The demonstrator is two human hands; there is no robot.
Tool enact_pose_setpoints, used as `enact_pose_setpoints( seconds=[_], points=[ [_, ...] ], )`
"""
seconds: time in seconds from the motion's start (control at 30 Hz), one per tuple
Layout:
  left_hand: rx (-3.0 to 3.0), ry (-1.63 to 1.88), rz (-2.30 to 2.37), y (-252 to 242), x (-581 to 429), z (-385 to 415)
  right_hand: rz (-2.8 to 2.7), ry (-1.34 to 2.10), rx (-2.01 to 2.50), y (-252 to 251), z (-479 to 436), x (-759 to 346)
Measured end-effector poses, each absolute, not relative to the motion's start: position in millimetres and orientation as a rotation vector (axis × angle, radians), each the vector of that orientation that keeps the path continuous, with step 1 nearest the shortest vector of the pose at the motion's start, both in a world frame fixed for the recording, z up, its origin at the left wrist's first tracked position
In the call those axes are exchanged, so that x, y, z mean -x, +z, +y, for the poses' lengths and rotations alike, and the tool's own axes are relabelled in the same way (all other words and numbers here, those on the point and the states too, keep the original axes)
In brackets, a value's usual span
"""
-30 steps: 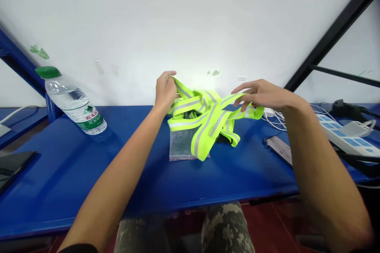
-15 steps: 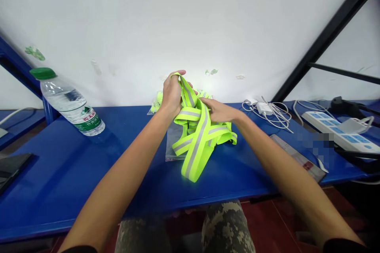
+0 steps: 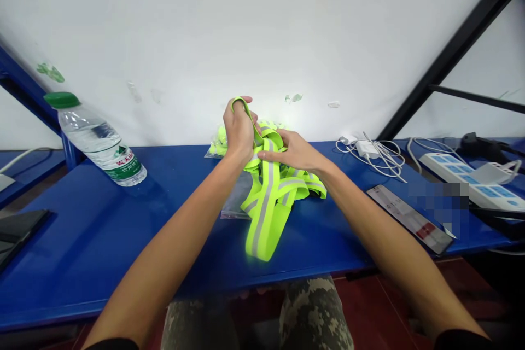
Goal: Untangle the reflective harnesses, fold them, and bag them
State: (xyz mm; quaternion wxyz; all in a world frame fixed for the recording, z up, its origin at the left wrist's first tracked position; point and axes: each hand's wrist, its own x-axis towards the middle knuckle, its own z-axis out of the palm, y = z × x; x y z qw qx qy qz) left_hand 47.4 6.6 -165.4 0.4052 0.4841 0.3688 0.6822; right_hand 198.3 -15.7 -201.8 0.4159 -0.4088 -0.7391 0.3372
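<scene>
A neon yellow reflective strap [image 3: 268, 202] with grey stripes lies in loose loops at the middle of the blue table, one long loop drooping towards the front edge. My left hand [image 3: 240, 128] is raised over its far side, with one band looped around the thumb and the hand closed on it. From the right, my right hand [image 3: 297, 152] pinches a band between thumb and fingers. Under the strap, a clear plastic bag [image 3: 235, 202] shows partly. Behind my left hand sits another clear bag with neon yellow straps [image 3: 219, 143], partly hidden.
A water bottle [image 3: 102, 145] with a green cap stands at left, near a dark flat device [image 3: 20, 232]. To the right are a white charger with cable [image 3: 369, 150], a phone [image 3: 410, 217] and a power strip [image 3: 471, 180]. A white wall backs the table.
My right hand has shifted its grip, its thumb now across the front band. My left hand has turned slightly, and its loop has tightened around the thumb. The drooping loop has swung slightly left.
</scene>
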Motion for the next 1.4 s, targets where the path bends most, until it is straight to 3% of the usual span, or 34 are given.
enact_pose_setpoints(
  seconds=[0.2,0.33,0.53,0.6,0.73,1.0,1.23,1.4],
  points=[
    [-1.202,1.739,0.985,-158.0,-37.6,11.8,-1.324,1.102,1.022,-205.0,-3.9,-213.7],
    [-1.203,1.684,0.941,-156.0,-28.6,16.0,-1.297,1.142,0.893,-191.8,-10.0,-231.7],
    [-1.491,0.845,0.491,-152.1,-10.4,-2.8,-1.393,1.176,0.791,-177.4,-21.7,-230.7],
    [-1.465,0.747,0.437,-152.0,-7.9,-4.8,-1.406,1.204,0.795,-178.2,-21.7,-229.4],
    [-1.502,0.85,0.618,-164.4,-17.1,5.3,-1.342,1.198,0.773,-185.3,-18.4,-228.1],
    [-2.015,0.641,0.613,-195.7,-31.0,17.6,-1.411,1.033,0.801,-183.4,-20.8,-231.1],
    [-1.7,0.955,0.704,-194.5,-32.8,25.4,-1.598,0.737,0.957,-194.1,-12.3,-242.4],
    [-1.476,1.053,0.828,-195.7,-29.9,31.7,-1.658,0.713,1.059,-207.3,-0.5,-252.5]
  ],
)
